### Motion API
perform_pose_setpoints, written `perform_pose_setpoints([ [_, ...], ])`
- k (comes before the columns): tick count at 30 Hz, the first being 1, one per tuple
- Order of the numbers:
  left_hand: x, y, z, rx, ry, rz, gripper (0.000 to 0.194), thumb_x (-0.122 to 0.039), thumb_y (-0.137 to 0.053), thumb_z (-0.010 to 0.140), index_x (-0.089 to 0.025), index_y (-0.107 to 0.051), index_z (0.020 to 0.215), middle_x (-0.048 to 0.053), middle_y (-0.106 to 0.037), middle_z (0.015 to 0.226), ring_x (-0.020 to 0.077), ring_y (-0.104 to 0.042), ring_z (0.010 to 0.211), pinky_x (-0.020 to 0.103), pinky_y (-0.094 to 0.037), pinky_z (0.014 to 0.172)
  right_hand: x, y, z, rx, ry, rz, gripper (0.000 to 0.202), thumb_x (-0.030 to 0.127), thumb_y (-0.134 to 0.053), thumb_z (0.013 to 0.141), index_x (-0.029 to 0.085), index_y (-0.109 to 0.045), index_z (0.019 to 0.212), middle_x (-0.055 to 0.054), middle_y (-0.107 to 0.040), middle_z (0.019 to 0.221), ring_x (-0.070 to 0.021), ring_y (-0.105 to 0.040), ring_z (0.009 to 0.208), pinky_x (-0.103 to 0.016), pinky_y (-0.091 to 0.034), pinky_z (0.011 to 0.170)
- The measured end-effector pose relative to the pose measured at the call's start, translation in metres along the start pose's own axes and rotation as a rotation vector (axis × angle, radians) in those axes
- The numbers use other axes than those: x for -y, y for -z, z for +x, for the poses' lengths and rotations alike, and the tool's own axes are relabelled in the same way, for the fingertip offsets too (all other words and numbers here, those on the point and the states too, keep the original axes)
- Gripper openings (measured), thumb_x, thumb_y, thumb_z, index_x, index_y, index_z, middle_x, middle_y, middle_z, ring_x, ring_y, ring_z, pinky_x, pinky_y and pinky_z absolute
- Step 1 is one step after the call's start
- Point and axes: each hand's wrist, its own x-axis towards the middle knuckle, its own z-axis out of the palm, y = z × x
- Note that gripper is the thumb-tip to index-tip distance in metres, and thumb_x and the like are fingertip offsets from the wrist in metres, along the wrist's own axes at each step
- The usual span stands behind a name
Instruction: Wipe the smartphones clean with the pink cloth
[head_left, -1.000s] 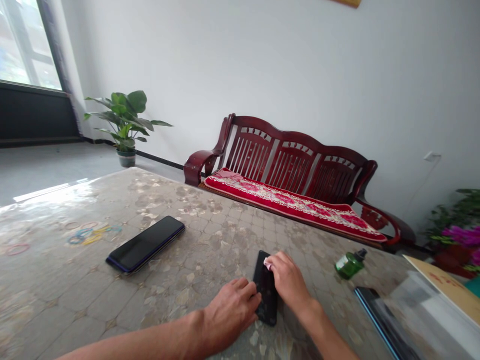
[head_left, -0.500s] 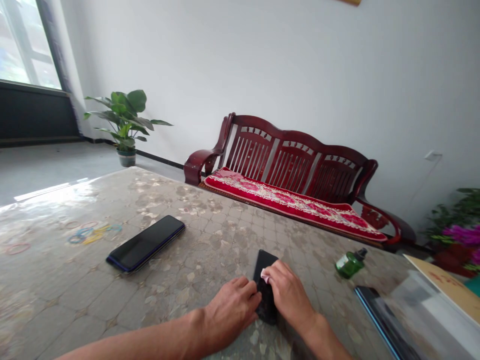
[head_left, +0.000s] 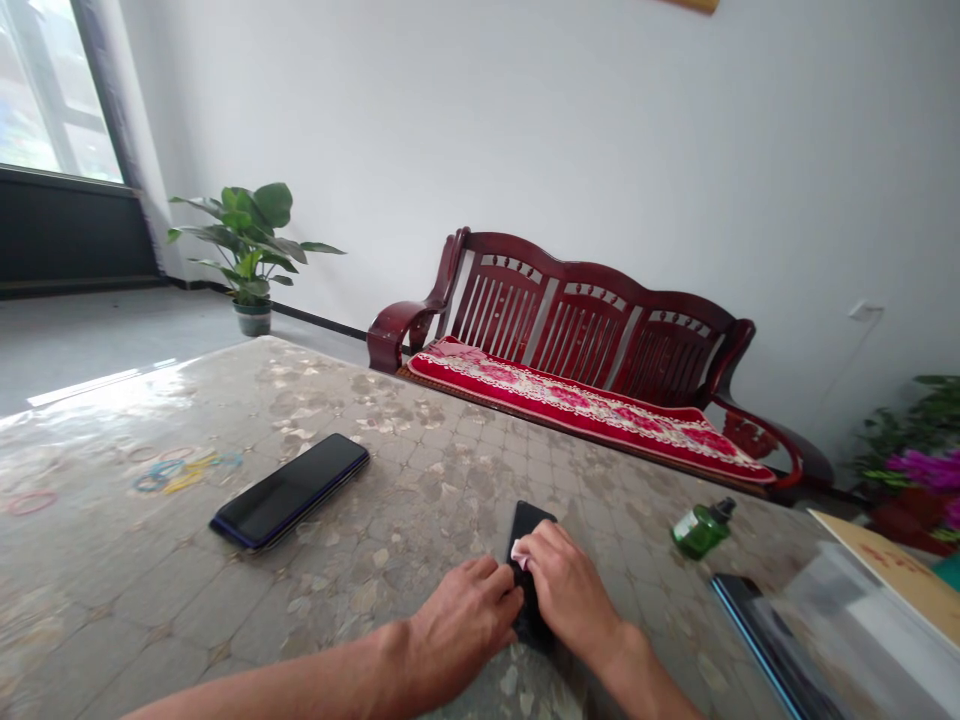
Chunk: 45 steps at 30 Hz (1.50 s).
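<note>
A black phone lies on the patterned tabletop between my two hands, partly covered by them. My left hand has its fingers curled against the phone's left edge. Pinched in the fingers of my right hand is a small pinkish-white cloth or tissue, which rests on the phone's dark surface. To the left lies a larger dark phone with a blue edge. A small green bottle with a black cap lies tilted on the right.
Coloured rubber bands are at the left of the table. Another phone and a clear sheet with a tan card lie at the right edge. Behind stand a wooden bench and a potted plant.
My right hand has shifted slightly left over the phone, taking the pinkish-white piece with it. My left hand stays in nearly the same place.
</note>
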Motion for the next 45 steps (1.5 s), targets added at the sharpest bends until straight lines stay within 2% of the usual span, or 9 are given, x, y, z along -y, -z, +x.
perform_pose_setpoints([
  [3,-0.001,0.002,0.000,0.024,0.003,0.000,0.019,-0.033,-0.065,0.092,-0.016,-0.062,0.101,0.005,-0.064,0.103,0.0224,-0.058,0.092,0.034,-0.048,0.083,0.003,-0.002,-0.002,0.007,0.022,0.001,0.027,0.001,-0.045,0.088,0.022,-0.062,0.087,-0.002,-0.060,0.090,-0.0168,-0.054,0.089,-0.025,-0.041,0.080],
  [11,0.001,-0.002,-0.001,0.037,0.002,0.002,0.025,-0.036,-0.064,0.093,-0.017,-0.061,0.109,0.005,-0.064,0.102,0.0232,-0.059,0.093,0.034,-0.050,0.082,-0.002,-0.011,0.031,-0.081,-0.068,-0.085,0.027,0.002,-0.044,0.089,0.021,-0.063,0.085,-0.003,-0.060,0.090,-0.0179,-0.054,0.090,-0.026,-0.041,0.081],
  [20,0.001,-0.001,0.000,0.022,-0.005,-0.012,0.025,-0.034,-0.064,0.093,-0.015,-0.062,0.109,0.006,-0.065,0.107,0.0231,-0.058,0.096,0.035,-0.049,0.088,0.010,-0.006,0.005,0.010,0.004,-0.008,0.026,0.003,-0.046,0.088,0.022,-0.064,0.085,-0.002,-0.061,0.090,-0.0169,-0.055,0.089,-0.025,-0.041,0.080],
  [29,0.001,0.004,-0.002,0.050,0.010,-0.017,0.024,-0.034,-0.064,0.093,-0.017,-0.062,0.109,0.006,-0.065,0.103,0.0234,-0.059,0.094,0.034,-0.051,0.084,0.000,-0.012,0.038,-0.073,-0.082,-0.118,0.028,0.003,-0.044,0.090,0.021,-0.063,0.082,-0.003,-0.061,0.088,-0.0170,-0.054,0.088,-0.025,-0.040,0.080],
  [32,0.002,0.004,-0.002,0.055,0.010,-0.024,0.024,-0.034,-0.063,0.093,-0.017,-0.062,0.110,0.006,-0.065,0.103,0.0234,-0.059,0.095,0.034,-0.051,0.085,0.003,-0.011,0.036,-0.056,-0.095,-0.104,0.028,0.002,-0.044,0.088,0.021,-0.064,0.082,-0.003,-0.061,0.088,-0.0169,-0.055,0.089,-0.025,-0.040,0.080],
  [39,0.003,-0.003,0.000,0.033,0.008,-0.045,0.019,-0.032,-0.061,0.095,-0.018,-0.063,0.106,0.006,-0.064,0.109,0.0233,-0.057,0.100,0.035,-0.049,0.091,0.020,-0.003,0.009,0.028,-0.039,-0.039,0.027,0.002,-0.046,0.087,0.022,-0.064,0.084,-0.003,-0.062,0.092,-0.0177,-0.056,0.091,-0.026,-0.041,0.082],
  [45,0.002,-0.001,-0.002,0.039,0.009,-0.033,0.022,-0.034,-0.061,0.095,-0.017,-0.062,0.110,0.006,-0.065,0.103,0.0226,-0.058,0.095,0.034,-0.049,0.087,0.012,-0.008,0.025,-0.031,-0.086,-0.093,0.030,0.001,-0.044,0.087,0.022,-0.065,0.085,-0.003,-0.062,0.092,-0.0185,-0.055,0.092,-0.026,-0.041,0.082],
])
